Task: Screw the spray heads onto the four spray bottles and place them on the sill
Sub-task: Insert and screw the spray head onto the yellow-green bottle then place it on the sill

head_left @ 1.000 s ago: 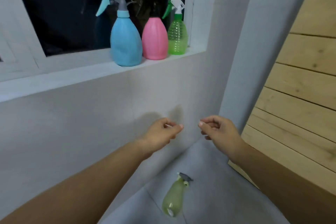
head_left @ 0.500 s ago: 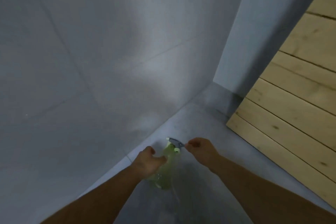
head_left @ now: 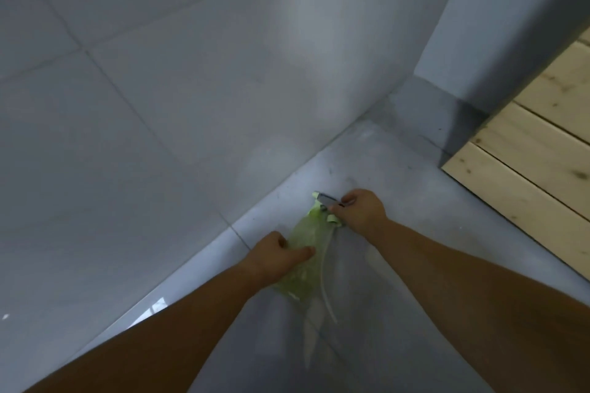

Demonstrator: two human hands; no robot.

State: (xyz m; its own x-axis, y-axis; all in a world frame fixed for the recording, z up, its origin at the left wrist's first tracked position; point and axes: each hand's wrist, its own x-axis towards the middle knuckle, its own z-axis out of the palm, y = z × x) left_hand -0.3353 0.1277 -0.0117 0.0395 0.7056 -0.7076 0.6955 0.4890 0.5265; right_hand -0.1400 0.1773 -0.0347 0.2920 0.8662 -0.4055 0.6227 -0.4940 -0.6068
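A pale green translucent spray bottle (head_left: pixel 303 252) lies on the grey floor close to the wall. My left hand (head_left: pixel 274 252) is closed around its body. My right hand (head_left: pixel 357 210) grips the grey and green spray head (head_left: pixel 325 201) at the bottle's far end. A white dip tube (head_left: pixel 325 281) runs from the head down beside the bottle, outside it. The picture is motion-blurred, so I cannot tell whether the head touches the bottle's neck. The sill and the other bottles are out of view.
A grey tiled wall (head_left: pixel 191 89) rises on the left and meets the floor (head_left: pixel 399 313) just beyond the bottle. Pale wooden planks (head_left: pixel 526 169) stand at the right, with a grey corner pillar (head_left: pixel 510 25) behind them.
My view dropped from the sill with its three bottles to the floor. Both hands came down onto the green bottle; the right hand took the spray head and its tube shows outside the bottle.
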